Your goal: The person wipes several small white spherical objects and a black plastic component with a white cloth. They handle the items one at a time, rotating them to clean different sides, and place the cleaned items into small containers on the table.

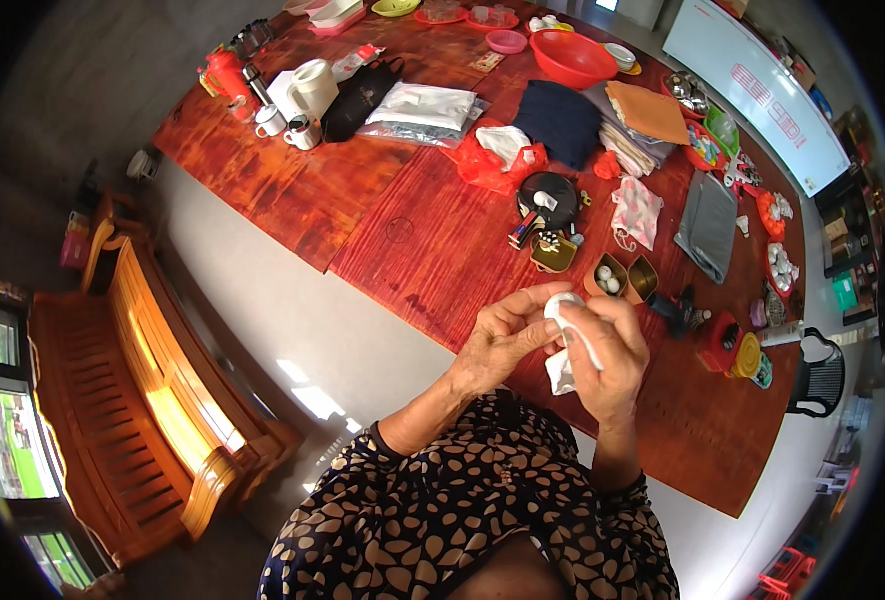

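My left hand (pixel 493 345) and my right hand (pixel 609 362) meet over the near edge of the red wooden table (pixel 393 235). Between their fingers is a bunched white cloth (pixel 561 374), its loose end hanging below. A smooth, rounded white part shows at the top of the bundle; I cannot tell if it is cloth or a separate thing inside. Both hands are closed, fingertips pinching. Just beyond them stands a tan two-part box (pixel 644 281), with white balls (pixel 609 281) in its left part. Farther off lie a black round paddle-shaped thing (pixel 553 190) and a small brown tray (pixel 554 256).
Across the table stand a large red basin (pixel 573 58), folded dark cloth (pixel 559 120), an orange folded cloth (pixel 648 112), a grey folded sheet (pixel 708 225) and a white jug (pixel 314 88). To the left is a wooden bench (pixel 133 370); a black chair (pixel 819 375) stands right.
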Available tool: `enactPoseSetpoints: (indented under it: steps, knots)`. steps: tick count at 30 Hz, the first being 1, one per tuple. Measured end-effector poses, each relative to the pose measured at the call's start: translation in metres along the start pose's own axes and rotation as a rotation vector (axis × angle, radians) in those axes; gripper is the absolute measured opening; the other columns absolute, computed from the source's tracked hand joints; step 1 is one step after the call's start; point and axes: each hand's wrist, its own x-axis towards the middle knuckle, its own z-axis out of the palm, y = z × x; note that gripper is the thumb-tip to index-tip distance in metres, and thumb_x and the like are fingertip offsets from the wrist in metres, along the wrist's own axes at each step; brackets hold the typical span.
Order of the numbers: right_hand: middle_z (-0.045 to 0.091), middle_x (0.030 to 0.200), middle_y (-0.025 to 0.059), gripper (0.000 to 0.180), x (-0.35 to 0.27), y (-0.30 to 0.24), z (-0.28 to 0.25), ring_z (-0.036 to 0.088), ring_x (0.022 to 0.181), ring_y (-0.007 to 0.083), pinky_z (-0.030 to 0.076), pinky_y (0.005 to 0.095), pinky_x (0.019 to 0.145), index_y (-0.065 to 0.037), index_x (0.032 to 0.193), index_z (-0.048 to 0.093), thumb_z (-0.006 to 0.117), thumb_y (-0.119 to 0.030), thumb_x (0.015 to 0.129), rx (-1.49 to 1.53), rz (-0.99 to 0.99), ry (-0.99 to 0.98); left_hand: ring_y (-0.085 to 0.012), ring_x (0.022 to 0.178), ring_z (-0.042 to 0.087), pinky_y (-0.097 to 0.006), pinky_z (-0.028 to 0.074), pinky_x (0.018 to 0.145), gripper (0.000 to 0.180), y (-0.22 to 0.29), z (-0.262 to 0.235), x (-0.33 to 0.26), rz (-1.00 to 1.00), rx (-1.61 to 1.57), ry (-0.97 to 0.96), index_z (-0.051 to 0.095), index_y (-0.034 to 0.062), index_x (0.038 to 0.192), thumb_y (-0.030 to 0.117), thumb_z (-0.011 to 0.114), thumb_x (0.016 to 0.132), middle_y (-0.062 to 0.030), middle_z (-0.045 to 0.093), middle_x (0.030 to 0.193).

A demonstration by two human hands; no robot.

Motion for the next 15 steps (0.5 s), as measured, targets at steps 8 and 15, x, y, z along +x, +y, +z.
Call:
enactPoseSetpoints:
  steps: [8,15]
  knots:
    - [0.058,0.089,0.0078,0.017,-0.002,0.021,-0.007,0.059,0.075,0.0158,0.047,0.0277,0.064,0.0,0.097,0.064,0.056,0.001,0.082,0.226,0.31,0.043,-0.0118,0.094,0.058,-0.024,0.048,0.079,0.042,0.005,0.01,-0.007,0.031,0.046,-0.044,0.043,-0.0019,0.128,0.005,0.057,0.09,-0.0082,0.059,0.111]
    - [0.055,0.095,0.0068,0.038,-0.016,-0.002,0.01,0.059,0.074,0.0138,0.052,0.0254,0.058,-0.004,0.109,0.065,0.064,0.01,0.074,0.069,0.007,0.148,-0.0156,0.092,0.059,-0.027,0.051,0.078,0.043,0.007,0.008,-0.006,0.071,-0.236,0.04,0.043,-0.0012,0.127,0.007,0.06,0.088,-0.0117,0.059,0.111]
